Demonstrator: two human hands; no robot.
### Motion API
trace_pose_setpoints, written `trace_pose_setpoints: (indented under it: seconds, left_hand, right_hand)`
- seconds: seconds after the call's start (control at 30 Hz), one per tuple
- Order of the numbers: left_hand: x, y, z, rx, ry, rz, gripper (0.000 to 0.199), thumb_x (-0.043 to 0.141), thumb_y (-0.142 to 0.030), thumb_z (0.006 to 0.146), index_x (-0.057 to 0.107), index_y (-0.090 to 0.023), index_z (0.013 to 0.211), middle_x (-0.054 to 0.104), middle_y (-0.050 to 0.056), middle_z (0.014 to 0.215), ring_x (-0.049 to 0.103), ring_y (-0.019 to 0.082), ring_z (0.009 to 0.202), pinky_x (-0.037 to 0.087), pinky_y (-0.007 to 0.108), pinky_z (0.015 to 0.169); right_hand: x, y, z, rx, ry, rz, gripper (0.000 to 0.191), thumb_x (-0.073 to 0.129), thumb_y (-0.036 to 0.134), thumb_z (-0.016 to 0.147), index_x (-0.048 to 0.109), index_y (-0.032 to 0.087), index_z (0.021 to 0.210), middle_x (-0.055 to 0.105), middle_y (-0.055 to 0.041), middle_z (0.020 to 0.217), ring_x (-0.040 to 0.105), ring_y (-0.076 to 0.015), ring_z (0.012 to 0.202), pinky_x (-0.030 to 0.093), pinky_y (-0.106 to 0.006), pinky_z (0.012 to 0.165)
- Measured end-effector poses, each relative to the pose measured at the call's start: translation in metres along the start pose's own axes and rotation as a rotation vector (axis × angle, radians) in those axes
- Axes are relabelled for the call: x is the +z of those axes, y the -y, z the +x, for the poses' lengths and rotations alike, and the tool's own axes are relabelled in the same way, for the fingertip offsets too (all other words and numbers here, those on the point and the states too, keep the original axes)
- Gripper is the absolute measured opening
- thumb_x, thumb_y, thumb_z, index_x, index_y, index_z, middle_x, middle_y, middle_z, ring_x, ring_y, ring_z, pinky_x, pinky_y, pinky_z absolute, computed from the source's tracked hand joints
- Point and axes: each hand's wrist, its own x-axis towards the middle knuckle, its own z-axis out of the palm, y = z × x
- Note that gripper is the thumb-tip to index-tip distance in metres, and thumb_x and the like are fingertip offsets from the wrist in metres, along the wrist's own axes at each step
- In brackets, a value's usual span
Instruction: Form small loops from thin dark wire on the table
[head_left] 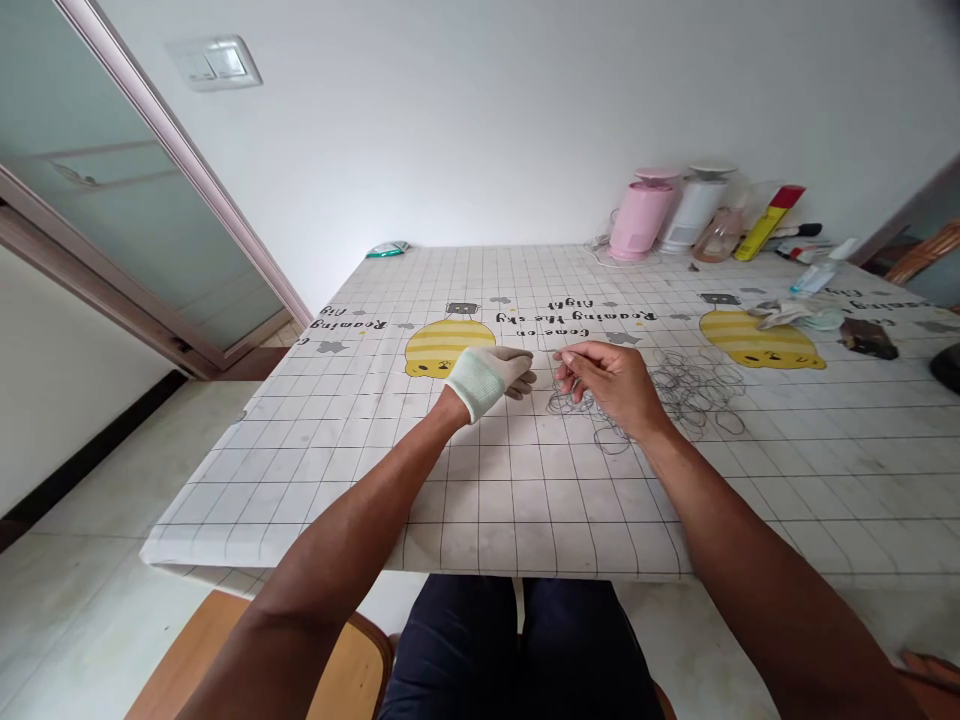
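Note:
My left hand (504, 376) wears a pale knitted glove with a light green cuff. Its fingers are pressed together above the tablecloth, pointing to the right. Bare and just across from it, my right hand (604, 380) pinches thumb against forefinger. The fingertips of both hands are close but apart. A faint thin strand may run between them, too fine to make out surely. Under and behind my right hand lies a tangled pile of thin dark wire-like loops (694, 395), partly hidden by the hand. Some loops spread out below the right fingers.
The table wears a white checked tablecloth (300, 480) with yellow balloon prints. Along the wall stand a pink device (641, 215), a white one (690, 210) and a yellow-red box (771, 222). At right lie a crumpled glove (802, 312) and a dark block (868, 338). A green packet (388, 249) lies far left.

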Motion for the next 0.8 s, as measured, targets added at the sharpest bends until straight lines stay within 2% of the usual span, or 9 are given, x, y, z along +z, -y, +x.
trace_pose_setpoints:
  seconds: [0.1, 0.2, 0.4, 0.6, 0.7, 0.8]
  left_hand:
    - [-0.003, -0.002, -0.003, 0.065, 0.020, -0.036, 0.035, 0.078, -0.023, 0.090, 0.076, -0.011, 0.122, 0.081, 0.011, 0.101, 0.076, 0.020, 0.090, 0.062, 0.036, 0.087]
    - [-0.005, 0.002, -0.001, 0.069, 0.049, -0.137, 0.041, 0.079, -0.022, 0.091, 0.072, -0.008, 0.128, 0.081, 0.013, 0.103, 0.075, 0.019, 0.088, 0.062, 0.038, 0.088]
    - [-0.005, 0.015, 0.011, 0.049, 0.079, -0.227, 0.024, 0.077, -0.014, 0.092, 0.075, -0.009, 0.115, 0.082, 0.013, 0.095, 0.077, 0.017, 0.080, 0.064, 0.038, 0.087]
    - [0.003, 0.018, 0.017, 0.025, 0.015, -0.231, 0.012, 0.076, -0.009, 0.090, 0.076, -0.010, 0.102, 0.082, 0.010, 0.088, 0.078, 0.016, 0.077, 0.065, 0.037, 0.087]
    - [0.004, 0.016, 0.016, 0.000, 0.029, -0.258, 0.013, 0.079, -0.009, 0.088, 0.075, -0.011, 0.101, 0.080, 0.009, 0.084, 0.077, 0.017, 0.075, 0.064, 0.038, 0.088]
    - [0.004, 0.009, 0.010, -0.060, 0.044, -0.277, 0.015, 0.080, -0.007, 0.086, 0.074, -0.010, 0.100, 0.079, 0.009, 0.083, 0.075, 0.016, 0.073, 0.064, 0.040, 0.086]
  right_hand:
    - [0.004, -0.001, -0.001, -0.009, -0.023, -0.031, 0.033, 0.076, 0.054, 0.096, 0.080, 0.021, 0.095, 0.076, -0.0066, 0.082, 0.068, -0.0171, 0.064, 0.054, -0.028, 0.047]
    - [0.009, -0.002, -0.003, -0.006, -0.023, -0.054, 0.033, 0.076, 0.054, 0.095, 0.080, 0.022, 0.092, 0.075, -0.0057, 0.079, 0.067, -0.0166, 0.061, 0.053, -0.027, 0.045]
    - [0.015, 0.004, -0.006, 0.027, 0.011, -0.061, 0.030, 0.075, 0.050, 0.096, 0.077, 0.021, 0.088, 0.068, -0.0027, 0.071, 0.060, -0.0133, 0.053, 0.051, -0.026, 0.043]
    - [0.012, 0.004, -0.004, 0.103, 0.080, 0.012, 0.033, 0.077, 0.051, 0.094, 0.073, 0.020, 0.082, 0.065, -0.0020, 0.070, 0.057, -0.0127, 0.050, 0.051, -0.027, 0.042]
    - [0.005, 0.002, -0.002, 0.094, 0.141, -0.001, 0.034, 0.073, 0.054, 0.097, 0.075, 0.020, 0.090, 0.069, -0.0043, 0.075, 0.064, -0.0162, 0.057, 0.056, -0.030, 0.048]
    - [-0.002, 0.004, -0.002, -0.044, 0.051, -0.164, 0.033, 0.072, 0.054, 0.099, 0.076, 0.022, 0.110, 0.077, -0.0082, 0.092, 0.073, -0.0232, 0.081, 0.063, -0.035, 0.064]
